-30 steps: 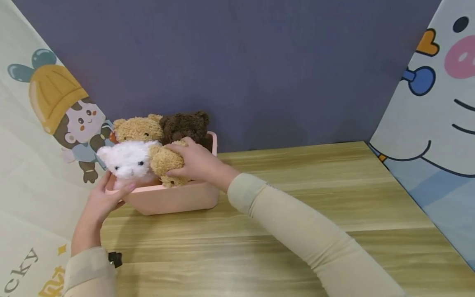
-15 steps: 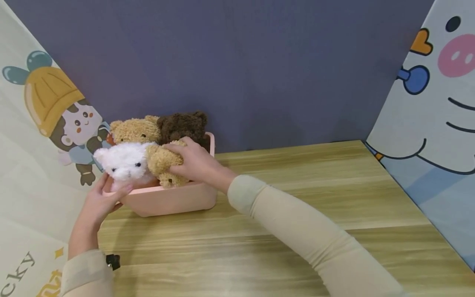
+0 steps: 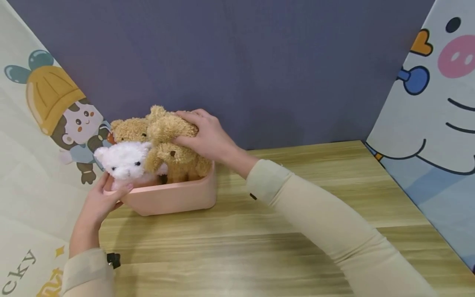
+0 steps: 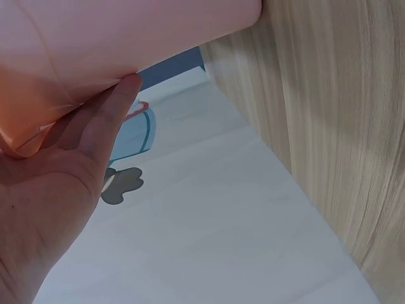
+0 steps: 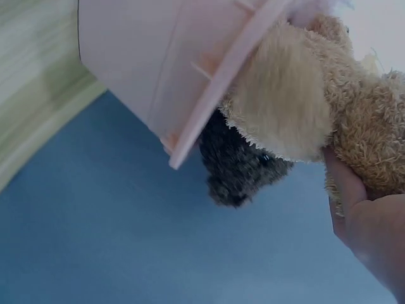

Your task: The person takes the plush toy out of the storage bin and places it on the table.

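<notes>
My right hand [image 3: 208,134] grips a tan teddy bear [image 3: 168,128] from its right side, above the right half of a pink bin [image 3: 174,200]. The bear's lower part overlaps the bin's opening. My left hand [image 3: 100,204] holds the bin's front left corner, thumb on the rim and fingers beneath; in the left wrist view these fingers [image 4: 111,111] press under the pink wall. Inside the bin, a white plush bear [image 3: 124,163] sits front left with another tan bear [image 3: 130,128] behind it. A dark brown bear [image 5: 237,171] shows in the right wrist view, hidden in the head view.
The bin stands on a wood-grain table [image 3: 259,235] close to a dark blue-grey back wall [image 3: 259,74]. A white cartoon-printed panel [image 3: 37,165] rises just left of the bin. Another printed panel [image 3: 438,115] borders the table's right side.
My right hand has moved up and slightly right, raising the tan teddy bear out of its low, tipped position. It now covers the dark brown bear. My left hand stays on the bin.
</notes>
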Tool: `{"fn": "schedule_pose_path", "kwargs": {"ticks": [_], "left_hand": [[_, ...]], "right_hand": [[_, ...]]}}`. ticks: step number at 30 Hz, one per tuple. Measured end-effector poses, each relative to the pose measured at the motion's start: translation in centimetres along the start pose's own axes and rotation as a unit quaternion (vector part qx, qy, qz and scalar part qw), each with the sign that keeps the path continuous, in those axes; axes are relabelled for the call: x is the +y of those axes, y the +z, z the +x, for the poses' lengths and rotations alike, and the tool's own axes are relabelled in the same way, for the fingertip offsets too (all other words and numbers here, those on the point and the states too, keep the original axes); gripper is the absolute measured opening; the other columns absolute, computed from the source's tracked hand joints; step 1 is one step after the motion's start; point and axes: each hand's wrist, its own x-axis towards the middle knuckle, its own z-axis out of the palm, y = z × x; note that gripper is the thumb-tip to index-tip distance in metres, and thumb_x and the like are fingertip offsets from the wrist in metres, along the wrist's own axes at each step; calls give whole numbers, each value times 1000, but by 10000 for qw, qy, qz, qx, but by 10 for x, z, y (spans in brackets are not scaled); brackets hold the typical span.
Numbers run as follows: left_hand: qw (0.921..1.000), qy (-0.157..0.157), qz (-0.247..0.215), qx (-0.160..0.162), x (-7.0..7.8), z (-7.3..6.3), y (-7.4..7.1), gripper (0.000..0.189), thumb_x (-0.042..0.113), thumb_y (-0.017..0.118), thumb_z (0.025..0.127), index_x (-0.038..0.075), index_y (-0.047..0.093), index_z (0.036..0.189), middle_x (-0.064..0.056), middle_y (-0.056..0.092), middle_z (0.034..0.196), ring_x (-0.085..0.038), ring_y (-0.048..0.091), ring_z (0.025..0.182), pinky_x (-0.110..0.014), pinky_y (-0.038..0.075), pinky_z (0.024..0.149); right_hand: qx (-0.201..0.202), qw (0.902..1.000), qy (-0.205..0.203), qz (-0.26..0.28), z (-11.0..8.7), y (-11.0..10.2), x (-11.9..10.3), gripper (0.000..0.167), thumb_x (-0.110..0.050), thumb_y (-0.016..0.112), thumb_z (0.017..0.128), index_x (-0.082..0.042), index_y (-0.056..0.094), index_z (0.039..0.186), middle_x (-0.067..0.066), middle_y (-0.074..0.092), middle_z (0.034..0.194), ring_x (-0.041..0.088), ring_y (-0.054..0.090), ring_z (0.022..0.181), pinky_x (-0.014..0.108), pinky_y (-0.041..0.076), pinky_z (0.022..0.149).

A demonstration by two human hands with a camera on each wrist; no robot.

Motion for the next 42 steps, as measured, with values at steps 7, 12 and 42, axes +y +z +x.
{"fn": "schedule_pose_path", "kwargs": {"ticks": [7,12,42], "left_hand": [[10000,-27,57,56,1,-1,-2,111,56,66,102,23,-16,170,-21,0,179,-54,30,154,-9,54,74],[10000,64,37,51,-2,-2,-1,109,52,65,103,24,-15,170,-21,2,179,-52,30,155,-10,56,77],[9999,98,110,65,-3,0,-1,107,51,64,104,23,-14,171,-24,3,178,-54,31,154,-12,57,77]], "right_hand": [[393,9990,-151,173,-4,-21,-2,75,-48,81,94,-35,49,160,-5,57,145,13,55,128,37,54,107],[671,9973,-44,291,-7,-34,4,75,-47,81,94,-35,48,161,-3,57,150,18,53,138,44,52,111],[1796,9735,739,1207,-27,-156,51,63,-41,77,97,-43,53,155,-2,65,144,12,67,103,32,57,82]]}}
